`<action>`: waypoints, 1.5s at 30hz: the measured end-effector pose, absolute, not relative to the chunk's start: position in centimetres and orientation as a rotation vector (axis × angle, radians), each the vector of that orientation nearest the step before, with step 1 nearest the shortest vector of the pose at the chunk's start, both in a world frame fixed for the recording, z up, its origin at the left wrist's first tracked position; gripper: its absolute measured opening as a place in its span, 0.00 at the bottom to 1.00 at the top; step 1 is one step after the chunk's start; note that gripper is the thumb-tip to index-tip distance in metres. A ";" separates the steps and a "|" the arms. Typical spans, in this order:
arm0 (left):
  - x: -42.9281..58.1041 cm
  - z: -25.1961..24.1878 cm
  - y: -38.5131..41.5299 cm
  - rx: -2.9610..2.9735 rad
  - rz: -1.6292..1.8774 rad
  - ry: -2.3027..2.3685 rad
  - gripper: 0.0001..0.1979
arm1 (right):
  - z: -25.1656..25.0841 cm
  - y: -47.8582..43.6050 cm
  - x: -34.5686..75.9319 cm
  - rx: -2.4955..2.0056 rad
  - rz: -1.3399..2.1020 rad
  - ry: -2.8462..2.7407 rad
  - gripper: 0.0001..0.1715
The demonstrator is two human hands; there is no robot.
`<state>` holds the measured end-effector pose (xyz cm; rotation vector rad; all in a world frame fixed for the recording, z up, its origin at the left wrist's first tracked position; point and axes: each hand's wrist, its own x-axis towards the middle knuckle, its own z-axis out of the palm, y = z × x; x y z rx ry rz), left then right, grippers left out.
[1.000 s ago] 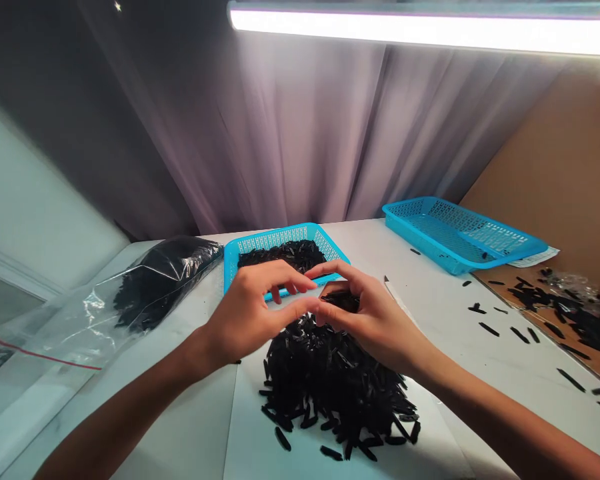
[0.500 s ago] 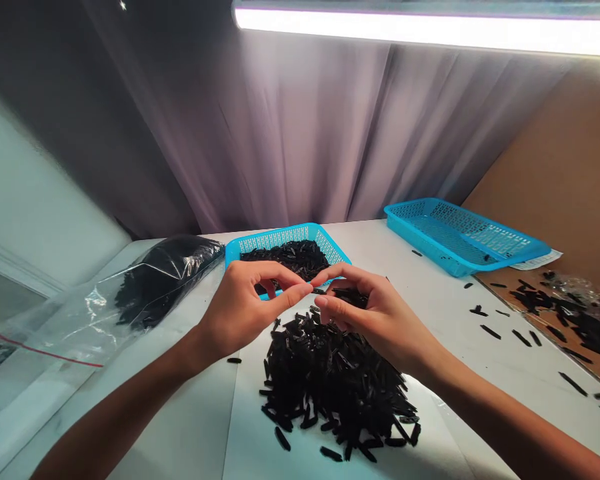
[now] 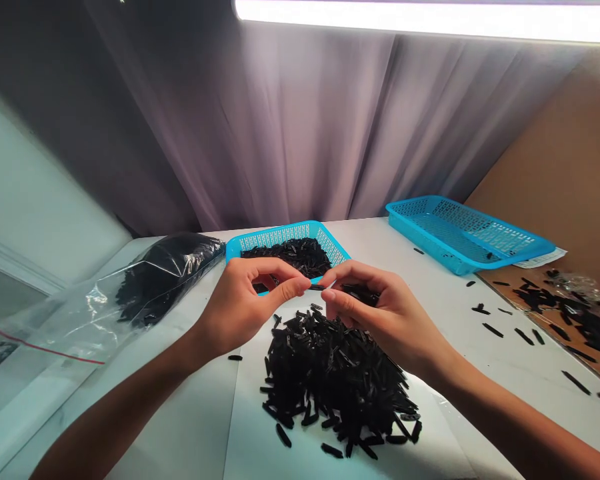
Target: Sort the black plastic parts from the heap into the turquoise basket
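Note:
A small black elongated piece (image 3: 317, 287) is held level between my two hands, above the near edge of a blue basket. My left hand (image 3: 245, 303) is closed, its thumb and index finger pinching the left end. My right hand (image 3: 375, 303) has its fingers curled at the right end, fingertips close together. More black pieces (image 3: 360, 293) show in the gap between the right thumb and index finger, seemingly in the palm. Below both hands lies a heap of similar black pieces (image 3: 337, 373) on a white sheet (image 3: 250, 440).
Behind my hands stands the blue basket (image 3: 275, 235), holding many black pieces. A clear zip bag (image 3: 170, 280) of black material lies left. Another blue basket (image 3: 460, 233) sits back right. Loose pieces (image 3: 493, 330) and a dark pile (image 3: 595, 323) on brown board lie right.
The right fingertips have shifted slightly right, away from the left ones, so more of the black piece shows between them. The view has tilted down a little.

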<state>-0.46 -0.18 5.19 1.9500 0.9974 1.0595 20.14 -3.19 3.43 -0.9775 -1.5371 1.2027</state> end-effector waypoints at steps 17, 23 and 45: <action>-0.9 3.2 3.1 1.835 1.083 1.173 0.12 | 2.8 -2.8 20.4 -0.982 1.373 -1.456 0.10; -0.9 2.9 3.4 2.028 1.266 1.188 0.09 | 2.9 -3.0 19.8 -1.088 1.294 -1.510 0.18; 0.0 4.3 0.0 2.297 1.348 0.868 0.04 | 4.0 -3.5 20.3 -1.076 1.090 -1.604 0.09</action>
